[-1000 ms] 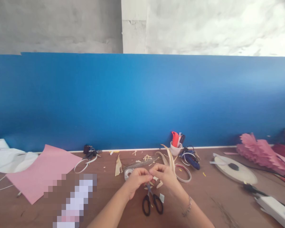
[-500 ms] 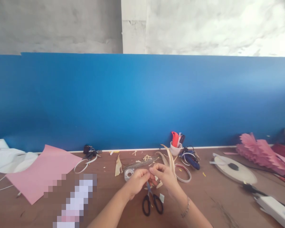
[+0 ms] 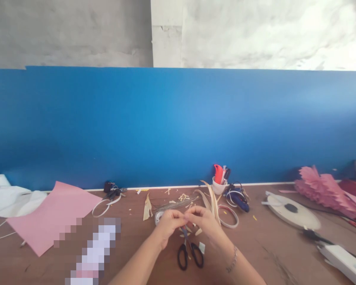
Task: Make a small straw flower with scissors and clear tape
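Observation:
My left hand [image 3: 169, 226] and my right hand [image 3: 203, 221] meet fingertip to fingertip above the table, both closed in a pinch. Whatever lies between the fingers is too small to make out. Just below them rest black-handled scissors [image 3: 191, 255], their blades pointing away and partly under my hands. A white tape roll [image 3: 158, 217] is half covered by my left hand. Beyond my right hand lie pale dried husk strips [image 3: 213, 202], with small husk scraps [image 3: 184, 197] scattered around. One separate husk piece [image 3: 147, 208] is to the left.
A pink sheet [image 3: 56, 217] lies left, near keys [image 3: 113, 192]. At the back stands a white cup [image 3: 218, 185] of pens, beside a blue-handled tool [image 3: 239, 200]. Rightward are a cream disc [image 3: 293, 211], pleated pink paper [image 3: 323, 190] and a white power strip [image 3: 345, 263]. A blue partition [image 3: 178, 126] closes the rear.
My fingers have drawn closer together and curled slightly, with the left hand turned a little. The scissors and the other things on the table stay where they were.

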The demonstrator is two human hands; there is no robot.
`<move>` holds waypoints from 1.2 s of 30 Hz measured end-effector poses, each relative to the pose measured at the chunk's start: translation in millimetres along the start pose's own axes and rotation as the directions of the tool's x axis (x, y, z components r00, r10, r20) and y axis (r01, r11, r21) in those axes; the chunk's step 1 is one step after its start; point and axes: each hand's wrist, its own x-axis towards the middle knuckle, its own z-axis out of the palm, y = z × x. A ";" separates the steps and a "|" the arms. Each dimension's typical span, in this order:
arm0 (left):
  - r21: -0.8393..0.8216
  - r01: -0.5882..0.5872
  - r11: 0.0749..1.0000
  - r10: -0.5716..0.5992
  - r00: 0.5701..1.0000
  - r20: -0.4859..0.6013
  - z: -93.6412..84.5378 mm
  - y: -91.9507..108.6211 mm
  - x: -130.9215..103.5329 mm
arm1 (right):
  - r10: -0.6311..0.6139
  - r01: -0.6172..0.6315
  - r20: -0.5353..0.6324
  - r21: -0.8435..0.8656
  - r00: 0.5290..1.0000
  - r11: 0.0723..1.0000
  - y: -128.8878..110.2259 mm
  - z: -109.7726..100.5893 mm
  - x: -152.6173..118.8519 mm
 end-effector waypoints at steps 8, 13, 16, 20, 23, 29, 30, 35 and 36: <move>0.063 -0.005 0.998 0.002 0.999 0.043 2.6 4.4 -0.4 | -0.069 0.075 -0.133 0.045 0.989 0.996 -3.1 4.3 -1.5; -0.010 0.047 0.999 -0.045 0.991 0.127 1.9 2.2 0.6 | -0.099 0.109 -0.218 0.036 0.971 0.993 4.3 0.3 2.2; -0.058 0.087 0.995 -0.077 0.985 0.156 0.8 1.6 0.4 | -0.101 0.136 -0.318 0.089 0.943 0.987 10.8 -7.7 7.5; -0.121 0.128 0.984 -0.113 0.986 0.125 2.5 1.3 1.4 | -0.117 0.187 -0.395 0.144 0.911 0.972 14.9 -13.1 10.9; -0.206 0.102 0.973 -0.102 0.995 0.014 5.6 -0.4 3.0 | -0.176 0.228 -0.348 0.115 0.921 0.967 17.1 -8.2 9.4; -0.411 0.198 0.890 -0.209 0.978 0.017 10.1 -4.3 3.7 | -0.334 0.342 -0.241 -0.009 0.911 0.940 27.7 2.4 8.6; -0.441 0.194 0.877 -0.206 0.978 0.020 10.6 -4.8 3.9 | -0.365 0.366 -0.208 -0.035 0.907 0.930 29.1 3.0 8.7; -0.498 0.149 0.855 -0.184 0.983 -0.023 10.5 -5.9 5.6 | -0.493 0.460 -0.116 -0.230 0.862 0.858 30.1 3.1 5.6; -0.489 0.144 0.860 -0.178 0.984 -0.023 9.9 -5.0 5.5 | -0.516 0.475 -0.104 -0.268 0.850 0.838 29.3 2.9 4.6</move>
